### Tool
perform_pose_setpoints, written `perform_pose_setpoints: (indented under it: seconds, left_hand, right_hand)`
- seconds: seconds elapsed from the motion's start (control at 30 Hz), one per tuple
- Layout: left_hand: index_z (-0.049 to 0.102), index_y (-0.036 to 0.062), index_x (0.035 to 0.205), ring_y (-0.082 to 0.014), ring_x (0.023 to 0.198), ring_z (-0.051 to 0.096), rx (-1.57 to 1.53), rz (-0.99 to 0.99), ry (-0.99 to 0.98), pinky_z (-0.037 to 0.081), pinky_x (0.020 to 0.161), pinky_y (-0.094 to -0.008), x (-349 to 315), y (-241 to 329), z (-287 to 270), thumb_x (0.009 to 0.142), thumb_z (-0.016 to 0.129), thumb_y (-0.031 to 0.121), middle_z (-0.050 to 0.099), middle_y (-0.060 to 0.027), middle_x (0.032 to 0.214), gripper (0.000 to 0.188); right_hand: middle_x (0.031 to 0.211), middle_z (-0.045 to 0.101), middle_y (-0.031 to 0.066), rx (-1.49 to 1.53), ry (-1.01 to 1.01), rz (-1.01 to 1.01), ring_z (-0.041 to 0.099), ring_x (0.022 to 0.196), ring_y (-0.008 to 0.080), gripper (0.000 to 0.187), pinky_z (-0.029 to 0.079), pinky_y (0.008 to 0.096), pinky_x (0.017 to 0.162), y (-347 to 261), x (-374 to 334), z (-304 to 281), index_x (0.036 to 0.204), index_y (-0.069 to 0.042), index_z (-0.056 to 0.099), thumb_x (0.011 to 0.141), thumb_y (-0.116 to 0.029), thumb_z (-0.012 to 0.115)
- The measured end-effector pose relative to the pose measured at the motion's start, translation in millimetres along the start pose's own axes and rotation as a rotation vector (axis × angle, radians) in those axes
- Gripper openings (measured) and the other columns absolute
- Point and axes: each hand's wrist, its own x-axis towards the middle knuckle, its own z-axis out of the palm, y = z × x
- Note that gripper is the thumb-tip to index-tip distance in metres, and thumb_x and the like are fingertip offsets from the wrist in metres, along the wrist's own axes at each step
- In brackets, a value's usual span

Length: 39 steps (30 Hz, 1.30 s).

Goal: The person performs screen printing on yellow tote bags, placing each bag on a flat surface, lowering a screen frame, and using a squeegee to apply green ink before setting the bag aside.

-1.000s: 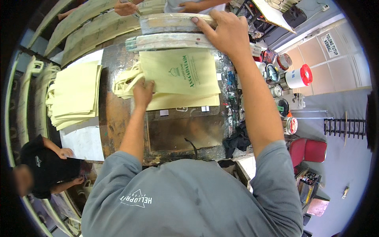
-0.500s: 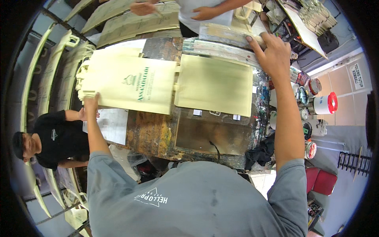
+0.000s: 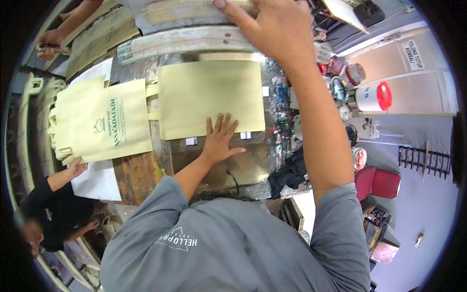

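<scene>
A blank pale-yellow cloth bag (image 3: 209, 100) lies flat on the work board, its handles toward the left. My left hand (image 3: 221, 138) rests on its near edge, fingers spread and palm down. At the far side of the board, a screen-printing frame (image 3: 194, 41) stands tilted up. My right hand (image 3: 282, 34) grips the upper part of that frame, with the thumb on the near side; the frame's top runs out of view. Left of the blank bag lies a stack of matching bags (image 3: 102, 121), the top one printed in green.
A co-worker's hand (image 3: 77, 168) touches the near corner of the stack. Another person's hand (image 3: 51, 46) is at the far left. Ink tubs (image 3: 372, 96) line the right side. A black cloth (image 3: 287, 175) lies at the table's near right corner. Drying racks (image 3: 22, 141) stand left.
My left hand has left the printed bag and now lies on the blank one. The view has shifted right. The co-worker at the left has reached to the stack. My right hand stays on the frame.
</scene>
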Motion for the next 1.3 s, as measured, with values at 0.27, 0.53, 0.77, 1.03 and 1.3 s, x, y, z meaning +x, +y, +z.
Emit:
perform_pose_setpoints:
  seconds: [0.27,0.53,0.77,1.03,1.3]
  left_hand:
    - [0.039,0.0148,0.164,-0.0447,0.160,0.018,0.029,0.056,-0.040,0.009,0.125,-0.0748,-1,-3,0,0.087,0.056,0.083,0.027,-0.0180,0.173,0.104]
    - [0.037,0.0130,0.165,-0.0430,0.161,0.017,0.092,0.117,-0.026,0.008,0.126,-0.0733,9,3,13,0.090,0.057,0.079,0.025,-0.0168,0.174,0.102]
    - [0.036,0.0124,0.165,-0.0411,0.162,0.015,0.082,0.098,-0.017,0.006,0.125,-0.0742,2,3,13,0.088,0.058,0.080,0.023,-0.0176,0.174,0.105]
    - [0.032,0.0039,0.163,-0.0390,0.149,0.045,-1.030,-0.113,0.523,0.033,0.127,-0.0503,-2,-1,-130,0.087,0.073,0.070,0.043,-0.0204,0.162,0.108]
    - [0.030,-0.0109,0.155,-0.0403,0.137,0.056,-2.034,-0.563,0.372,0.043,0.120,-0.0524,-93,-14,-190,0.087,0.030,0.097,0.053,-0.0304,0.146,0.127]
  right_hand:
    - [0.075,0.069,0.0130,-0.118,0.064,0.003,0.066,0.077,0.0321,0.056,0.045,0.0476,0.080,0,-1,9,0.094,-0.004,0.076,0.096,-0.059,0.063]
    - [0.072,0.067,0.0179,-0.046,0.082,-0.043,0.066,0.073,0.0385,0.051,0.045,0.0496,0.074,-11,-15,-3,0.078,-0.002,0.068,0.092,-0.050,0.069]
    - [0.075,0.069,0.0195,-0.054,0.110,-0.060,0.066,0.078,0.0399,0.054,0.044,0.0511,0.077,-10,-25,4,0.078,-0.003,0.069,0.093,-0.055,0.068]
    - [0.088,0.072,0.0124,-0.175,0.087,-0.126,0.070,0.091,0.0344,0.056,0.041,0.0507,0.077,-6,-52,17,0.096,-0.009,0.071,0.093,-0.065,0.064]
    - [0.112,0.066,0.0088,-0.135,-0.517,-0.055,0.064,0.106,0.0330,0.063,0.043,0.0535,0.083,9,-149,66,0.125,-0.013,0.056,0.075,-0.031,0.090]
